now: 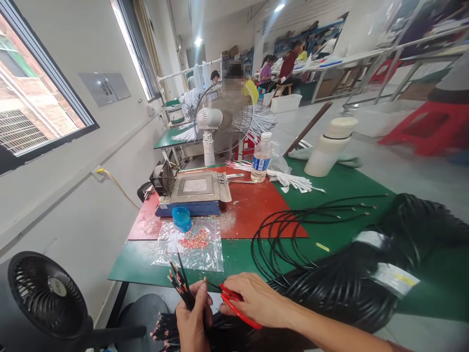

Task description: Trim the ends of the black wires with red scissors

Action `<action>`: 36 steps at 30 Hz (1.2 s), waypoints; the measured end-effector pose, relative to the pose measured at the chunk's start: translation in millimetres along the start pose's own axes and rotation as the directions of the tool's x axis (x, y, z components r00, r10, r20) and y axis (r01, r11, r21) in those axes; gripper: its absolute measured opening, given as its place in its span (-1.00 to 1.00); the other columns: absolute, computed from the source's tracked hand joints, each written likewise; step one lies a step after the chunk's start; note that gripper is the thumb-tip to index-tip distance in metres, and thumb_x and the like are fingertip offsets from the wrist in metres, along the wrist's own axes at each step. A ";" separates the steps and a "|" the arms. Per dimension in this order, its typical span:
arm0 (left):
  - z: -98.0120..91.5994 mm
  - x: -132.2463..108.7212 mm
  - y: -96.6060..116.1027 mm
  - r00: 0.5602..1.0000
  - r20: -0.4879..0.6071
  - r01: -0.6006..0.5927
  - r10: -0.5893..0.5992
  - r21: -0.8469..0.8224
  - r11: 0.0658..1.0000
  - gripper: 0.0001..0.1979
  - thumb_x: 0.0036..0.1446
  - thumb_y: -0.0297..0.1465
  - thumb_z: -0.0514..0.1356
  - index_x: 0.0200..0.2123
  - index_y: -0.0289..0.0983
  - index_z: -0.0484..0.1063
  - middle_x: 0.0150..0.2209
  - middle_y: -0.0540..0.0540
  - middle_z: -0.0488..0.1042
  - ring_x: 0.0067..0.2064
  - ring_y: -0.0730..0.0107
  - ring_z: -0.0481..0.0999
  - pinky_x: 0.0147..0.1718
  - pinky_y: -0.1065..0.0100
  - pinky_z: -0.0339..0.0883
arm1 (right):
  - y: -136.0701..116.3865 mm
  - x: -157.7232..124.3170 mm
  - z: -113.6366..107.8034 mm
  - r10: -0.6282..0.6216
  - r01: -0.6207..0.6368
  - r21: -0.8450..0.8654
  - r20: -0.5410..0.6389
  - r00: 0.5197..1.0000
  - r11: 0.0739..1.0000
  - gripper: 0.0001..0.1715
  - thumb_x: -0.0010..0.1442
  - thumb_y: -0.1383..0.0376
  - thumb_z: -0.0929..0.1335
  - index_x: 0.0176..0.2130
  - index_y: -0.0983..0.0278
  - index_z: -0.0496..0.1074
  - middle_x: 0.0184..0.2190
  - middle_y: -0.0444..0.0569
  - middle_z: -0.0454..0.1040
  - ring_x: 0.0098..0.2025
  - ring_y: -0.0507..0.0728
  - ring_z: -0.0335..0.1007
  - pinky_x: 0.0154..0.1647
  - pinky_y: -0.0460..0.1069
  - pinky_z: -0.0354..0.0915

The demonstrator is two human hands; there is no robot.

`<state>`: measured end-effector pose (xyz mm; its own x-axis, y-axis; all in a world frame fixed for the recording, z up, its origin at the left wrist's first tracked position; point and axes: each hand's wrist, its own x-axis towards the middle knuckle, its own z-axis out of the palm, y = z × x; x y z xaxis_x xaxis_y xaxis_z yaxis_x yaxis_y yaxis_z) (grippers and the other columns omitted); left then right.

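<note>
My left hand (194,315) is closed round a bunch of black cables (181,283), whose stripped ends point up and show thin coloured wires. In my right hand (249,296) is a pair of red-handled pliers or cutters (236,305); its jaws point left, close to the left thumb and a wire end there. Whether the jaws touch that wire I cannot tell. Below the left hand hang more black cables (164,327) with pinkish ends. A large coil of black cable (340,281) lies on the table to the right.
Red and yellow scraps (196,239) lie on a clear plastic bag (216,254) beside a blue cup (182,218). Behind stand a heated-plate device (194,208), a bottle (261,159) and a white container (330,146). Fans (44,298) stand left and behind the table (234,249). People work farther off.
</note>
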<state>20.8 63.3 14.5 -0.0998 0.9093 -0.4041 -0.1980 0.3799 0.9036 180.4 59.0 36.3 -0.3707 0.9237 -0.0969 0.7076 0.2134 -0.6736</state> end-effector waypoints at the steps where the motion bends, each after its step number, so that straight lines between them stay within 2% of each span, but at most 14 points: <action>1: 0.7 1.4 1.0 1.000 0.007 -0.002 0.002 0.012 1.000 -0.64 -0.14 -0.17 0.24 -0.39 -0.35 0.37 -0.70 0.13 0.26 -0.74 0.73 0.06 -0.72 0.52 -0.17 | 0.9 1.6 -1.6 -0.001 0.001 0.003 -0.004 1.000 1.000 -0.50 0.14 -0.02 0.23 -0.59 0.29 0.22 -0.63 -0.18 0.20 -0.57 -0.04 -0.02 -0.54 -0.11 -0.13; 6: 3.3 11.4 1.4 0.999 0.042 0.005 -0.007 0.037 0.999 -0.65 -0.13 -0.18 0.23 -0.39 -0.36 0.35 -0.73 0.15 0.20 -0.74 0.73 0.03 -0.71 0.51 -0.20 | 3.7 7.5 -11.2 0.015 -0.016 0.045 0.004 1.000 0.999 -0.44 0.13 -0.06 0.22 -0.64 0.29 0.22 -0.69 -0.20 0.10 -0.61 -0.05 -0.07 -0.57 -0.11 -0.15; 12: 9.1 25.4 0.0 0.999 0.043 0.011 -0.011 0.015 1.000 -0.64 -0.18 -0.18 0.26 -0.41 -0.36 0.36 -0.72 0.13 0.25 -0.76 0.74 0.03 -0.73 0.52 -0.21 | 10.7 16.5 -12.5 0.086 -0.085 0.131 -0.001 0.996 0.988 -0.45 0.05 -0.02 0.29 -0.70 0.31 0.17 -0.72 -0.23 -0.08 -0.62 -0.07 -0.19 -0.59 -0.10 -0.19; 16: 10.8 34.2 0.7 0.998 0.061 0.007 -0.008 0.005 1.000 -0.62 -0.21 -0.19 0.28 -0.41 -0.38 0.38 -0.70 0.11 0.28 -0.76 0.73 0.05 -0.74 0.52 -0.19 | 17.4 24.6 -7.8 0.138 -0.134 0.139 -0.019 0.990 0.981 -0.50 0.01 0.09 0.32 -0.73 0.32 0.13 -0.72 -0.23 -0.10 -0.62 -0.08 -0.20 -0.60 -0.11 -0.18; 19: 8.6 38.4 -1.3 0.995 0.097 0.032 -0.030 -0.021 0.999 -0.55 -0.23 -0.21 0.31 -0.30 -0.43 0.39 -0.74 0.11 0.27 -0.73 0.68 0.12 -0.71 0.52 -0.11 | 19.9 29.9 -4.7 0.166 -0.154 0.256 -0.024 0.986 0.954 -0.53 0.00 0.12 0.32 -0.73 0.32 0.13 -0.77 -0.23 -0.03 -0.66 -0.09 -0.12 -0.63 -0.12 -0.15; 21: 6.2 38.2 -3.3 0.993 0.118 0.036 -0.027 -0.074 0.997 -0.49 -0.24 -0.23 0.32 -0.24 -0.45 0.38 -0.79 0.11 0.26 -0.71 0.67 0.14 -0.67 0.54 -0.08 | 19.1 33.2 -2.4 0.173 -0.150 0.439 -0.013 0.985 0.886 -0.54 0.02 0.07 0.31 -0.68 0.32 0.20 -0.79 -0.23 0.06 -0.69 -0.08 -0.02 -0.66 -0.14 -0.10; 24: 2.5 32.8 -4.7 0.992 0.126 0.043 -0.026 -0.140 0.989 -0.49 -0.29 -0.25 0.35 -0.25 -0.42 0.40 -0.79 0.07 0.29 -0.70 0.64 0.18 -0.65 0.53 -0.05 | 14.8 39.3 1.9 0.173 -0.144 0.723 0.034 0.984 0.676 -0.51 0.03 -0.02 0.30 -0.61 0.33 0.27 -0.79 -0.24 0.13 -0.76 -0.09 0.01 -0.73 -0.16 -0.06; 26: -0.2 27.5 -4.5 0.991 0.128 0.060 -0.039 -0.161 0.985 -0.52 -0.34 -0.25 0.37 -0.30 -0.40 0.42 -0.78 0.06 0.31 -0.70 0.62 0.20 -0.65 0.51 -0.03 | 10.7 43.7 5.0 0.146 -0.143 0.833 0.076 0.986 0.534 -0.49 0.01 -0.06 0.30 -0.59 0.34 0.30 -0.80 -0.25 0.14 -0.78 -0.10 -0.01 -0.78 -0.18 -0.09; 28: -3.4 22.7 -4.5 0.989 0.143 0.063 -0.041 -0.156 0.986 -0.58 -0.34 -0.24 0.36 -0.38 -0.39 0.45 -0.78 0.04 0.31 -0.70 0.62 0.20 -0.65 0.50 -0.03 | 5.9 47.2 7.5 0.110 -0.155 0.885 0.118 0.987 0.438 -0.47 -0.01 -0.07 0.32 -0.58 0.36 0.32 -0.81 -0.25 0.16 -0.80 -0.11 -0.02 -0.81 -0.19 -0.12; 32: -10.5 17.9 -7.9 0.983 0.186 0.032 -0.009 -0.121 0.992 -0.67 -0.23 -0.24 0.31 -0.43 -0.39 0.47 -0.78 0.04 0.29 -0.69 0.63 0.19 -0.63 0.49 -0.03 | -3.9 47.7 9.5 0.063 -0.182 0.909 0.171 0.983 0.375 -0.48 -0.07 -0.05 0.38 -0.58 0.38 0.32 -0.80 -0.25 0.19 -0.80 -0.13 -0.01 -0.81 -0.21 -0.07; 36: -13.7 15.7 -11.3 0.975 0.218 -0.010 0.031 -0.099 0.995 -0.70 -0.18 -0.24 0.27 -0.46 -0.38 0.48 -0.77 0.05 0.27 -0.68 0.63 0.17 -0.62 0.47 -0.04 | -10.4 41.2 9.9 0.048 -0.190 0.906 0.185 0.982 0.378 -0.48 -0.09 -0.03 0.40 -0.64 0.37 0.29 -0.81 -0.24 0.18 -0.80 -0.13 0.01 -0.80 -0.21 -0.06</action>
<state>8.1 70.9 -3.9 0.1094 0.9359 -0.3347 -0.2926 0.3521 0.8890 151.9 91.7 32.1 -0.4413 0.8579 -0.2632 -0.2074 -0.3829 -0.9002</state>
